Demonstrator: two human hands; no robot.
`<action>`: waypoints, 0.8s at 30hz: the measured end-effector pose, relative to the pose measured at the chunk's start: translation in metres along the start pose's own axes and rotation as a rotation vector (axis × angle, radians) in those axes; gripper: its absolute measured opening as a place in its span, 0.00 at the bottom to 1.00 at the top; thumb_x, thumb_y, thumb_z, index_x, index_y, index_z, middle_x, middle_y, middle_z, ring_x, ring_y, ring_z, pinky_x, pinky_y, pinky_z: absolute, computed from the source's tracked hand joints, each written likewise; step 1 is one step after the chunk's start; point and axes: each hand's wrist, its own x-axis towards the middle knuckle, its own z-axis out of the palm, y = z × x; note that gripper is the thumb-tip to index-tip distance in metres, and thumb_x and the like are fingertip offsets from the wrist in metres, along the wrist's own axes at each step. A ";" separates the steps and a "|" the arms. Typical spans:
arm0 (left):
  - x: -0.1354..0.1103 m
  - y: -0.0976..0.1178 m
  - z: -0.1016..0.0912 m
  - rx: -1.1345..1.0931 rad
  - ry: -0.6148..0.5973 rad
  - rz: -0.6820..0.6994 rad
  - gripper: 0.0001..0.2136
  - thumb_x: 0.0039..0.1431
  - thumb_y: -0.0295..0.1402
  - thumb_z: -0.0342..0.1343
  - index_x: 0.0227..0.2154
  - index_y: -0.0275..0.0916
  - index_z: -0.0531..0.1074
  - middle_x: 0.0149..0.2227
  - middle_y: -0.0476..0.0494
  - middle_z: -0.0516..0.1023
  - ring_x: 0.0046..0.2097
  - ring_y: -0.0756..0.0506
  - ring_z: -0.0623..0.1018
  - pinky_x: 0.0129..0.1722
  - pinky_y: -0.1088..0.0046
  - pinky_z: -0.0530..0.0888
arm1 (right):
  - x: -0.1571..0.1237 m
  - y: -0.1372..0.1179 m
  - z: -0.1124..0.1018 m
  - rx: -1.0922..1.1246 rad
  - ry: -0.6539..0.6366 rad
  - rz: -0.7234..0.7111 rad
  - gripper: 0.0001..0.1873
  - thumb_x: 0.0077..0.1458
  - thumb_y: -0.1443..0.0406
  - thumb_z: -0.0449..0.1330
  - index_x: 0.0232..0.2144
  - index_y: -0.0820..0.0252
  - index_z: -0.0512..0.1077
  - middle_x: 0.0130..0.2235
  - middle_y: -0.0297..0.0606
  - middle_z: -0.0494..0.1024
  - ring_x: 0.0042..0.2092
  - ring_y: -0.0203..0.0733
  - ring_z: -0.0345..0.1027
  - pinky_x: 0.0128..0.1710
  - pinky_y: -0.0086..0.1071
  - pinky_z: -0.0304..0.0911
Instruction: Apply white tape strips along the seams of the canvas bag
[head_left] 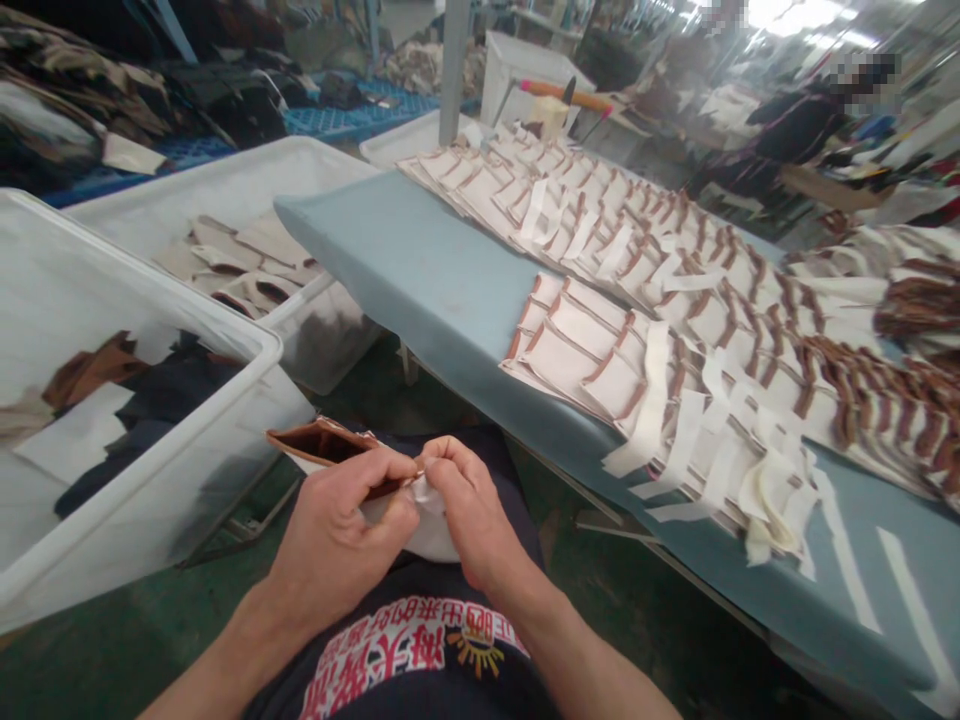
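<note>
Over my lap I hold a sewn fabric piece (319, 443), off-white outside with a brown inner side and edges that gape at its left end. My left hand (341, 530) is closed on it, thumb and forefinger pinching its edge. Right beside it, my right hand (472, 505) pinches the same edge, and the fingertips of both hands nearly meet. Whatever small detail lies between the fingertips is hidden. White cloth hangs below and between the hands.
A blue-grey table (442, 260) at the right bears rows of overlapping off-white, brown-edged pieces (577, 320) and loose white strips (686, 440). White bins (281, 350) with cloth inside stand at the left. A person (795, 130) is at the far right.
</note>
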 end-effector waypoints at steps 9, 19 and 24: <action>0.024 0.003 -0.029 -0.344 -0.143 -0.355 0.12 0.52 0.40 0.58 0.25 0.37 0.81 0.26 0.47 0.80 0.25 0.48 0.73 0.24 0.77 0.69 | -0.028 0.013 -0.004 -0.458 0.243 -0.543 0.06 0.61 0.63 0.62 0.40 0.57 0.77 0.35 0.36 0.84 0.36 0.42 0.78 0.38 0.35 0.68; 0.017 -0.006 -0.025 -0.450 -0.359 -0.357 0.12 0.60 0.43 0.65 0.36 0.38 0.85 0.34 0.45 0.86 0.32 0.47 0.78 0.30 0.78 0.72 | -0.032 0.024 -0.016 -0.513 0.222 -0.566 0.02 0.64 0.65 0.63 0.39 0.57 0.77 0.33 0.35 0.86 0.31 0.39 0.80 0.32 0.29 0.70; 0.012 -0.012 -0.015 -0.344 -0.335 -0.345 0.19 0.64 0.49 0.62 0.30 0.37 0.81 0.28 0.47 0.79 0.28 0.48 0.72 0.26 0.76 0.67 | -0.028 0.033 -0.023 -0.595 0.166 -0.509 0.04 0.65 0.63 0.63 0.38 0.57 0.77 0.33 0.36 0.86 0.32 0.40 0.80 0.34 0.29 0.67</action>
